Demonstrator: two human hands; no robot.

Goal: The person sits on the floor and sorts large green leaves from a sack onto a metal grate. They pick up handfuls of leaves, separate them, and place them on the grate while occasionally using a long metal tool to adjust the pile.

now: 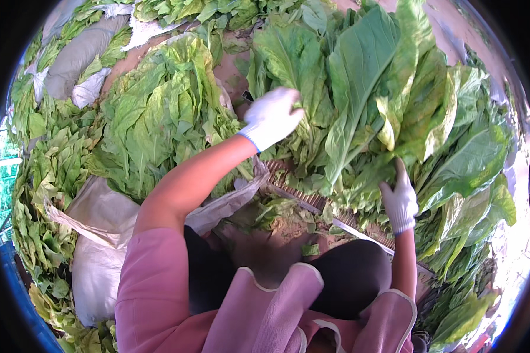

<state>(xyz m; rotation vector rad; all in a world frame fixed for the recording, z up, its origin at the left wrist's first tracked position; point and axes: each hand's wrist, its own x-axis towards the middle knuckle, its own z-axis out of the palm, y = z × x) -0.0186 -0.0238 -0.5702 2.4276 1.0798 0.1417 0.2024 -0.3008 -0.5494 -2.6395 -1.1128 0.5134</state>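
Observation:
My left hand (274, 115), in a white knit glove with a blue-edged cuff, is over the near side of a pile of large green leaves (291, 66) that look like tobacco. It is blurred, with its fingers curled, and whether a leaf is in them is unclear. On the right, my gloved right hand (399, 198) reaches in at the base of broad upright leaves (366, 75), some yellowing. Its thumb and a finger are spread against the foliage, and the other fingers are hidden. Below the pile runs a ribbed brown strip (302, 192) beside a pale narrow rail (362, 236).
Another leaf heap (159, 110) lies to the left, by a pale woven sack (99, 273) and cloth strap (234, 205). A grey stuffed sack (84, 55) is at upper left. More leaves (472, 167) line the right. Scraps litter the soil between my dark-clothed knees (353, 273).

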